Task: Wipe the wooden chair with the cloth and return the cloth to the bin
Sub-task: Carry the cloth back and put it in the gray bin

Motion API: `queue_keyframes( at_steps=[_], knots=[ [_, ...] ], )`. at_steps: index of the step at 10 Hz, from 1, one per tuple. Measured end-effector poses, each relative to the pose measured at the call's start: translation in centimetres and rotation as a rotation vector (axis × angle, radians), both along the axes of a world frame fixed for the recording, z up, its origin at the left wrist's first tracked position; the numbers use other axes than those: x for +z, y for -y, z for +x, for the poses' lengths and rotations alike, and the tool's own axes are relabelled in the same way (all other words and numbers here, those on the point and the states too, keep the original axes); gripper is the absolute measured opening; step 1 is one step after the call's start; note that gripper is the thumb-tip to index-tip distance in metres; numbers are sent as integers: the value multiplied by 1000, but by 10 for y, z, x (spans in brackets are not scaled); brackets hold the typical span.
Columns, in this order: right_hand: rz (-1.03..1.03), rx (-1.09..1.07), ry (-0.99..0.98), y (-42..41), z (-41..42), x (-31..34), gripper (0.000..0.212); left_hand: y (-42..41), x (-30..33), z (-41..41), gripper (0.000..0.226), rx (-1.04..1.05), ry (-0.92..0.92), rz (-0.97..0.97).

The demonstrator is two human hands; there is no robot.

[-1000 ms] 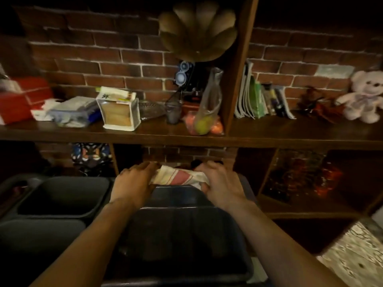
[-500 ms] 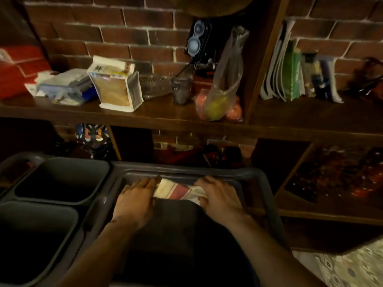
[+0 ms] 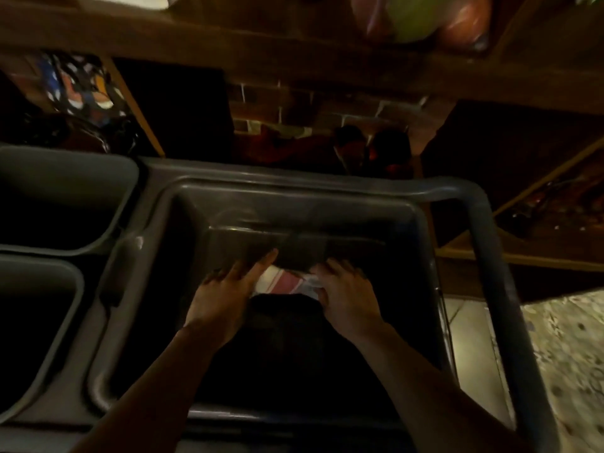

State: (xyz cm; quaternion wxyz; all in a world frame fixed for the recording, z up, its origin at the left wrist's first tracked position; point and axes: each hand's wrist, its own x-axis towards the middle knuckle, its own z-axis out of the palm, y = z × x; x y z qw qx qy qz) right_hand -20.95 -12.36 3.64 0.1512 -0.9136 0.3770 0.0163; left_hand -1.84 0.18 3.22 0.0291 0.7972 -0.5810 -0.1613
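A folded cloth point(image 3: 282, 284), white with a red stripe, sits low inside the large dark grey bin point(image 3: 327, 194), near the bin's far wall. My left hand point(image 3: 225, 295) rests on the cloth's left end, index finger stretched forward. On the cloth's right end lies my right hand point(image 3: 346, 297), fingers curled over it. Both forearms reach down into the bin. The wooden chair is not in view.
Two smaller grey tubs point(image 3: 65, 191) point(image 3: 36, 322) sit to the left of the bin. A wooden shelf edge point(image 3: 261, 40) runs above, with a bag of fruit point(image 3: 421, 18). Brick wall and dark clutter lie behind the bin. Patterned floor point(image 3: 562, 354) shows at right.
Both hands have lowered the cloth from above the bin's rim down deep inside it. The view has tilted down and closer over the bin.
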Motion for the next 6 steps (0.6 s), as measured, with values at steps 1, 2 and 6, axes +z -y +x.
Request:
queue_keyframes(
  at_steps=[1,2,6],
  knots=[
    [110,53,-70,-7,-3,-34,54,-8,-30,0,70,-8,-74,38],
    [209,94,-154,-16,-6,-57,69,-12,-50,1,71,-46,-97,96],
    [295,-2,-172,-20,-2,-34,67,-12,-40,7,70,-45,-115,122]
  ],
)
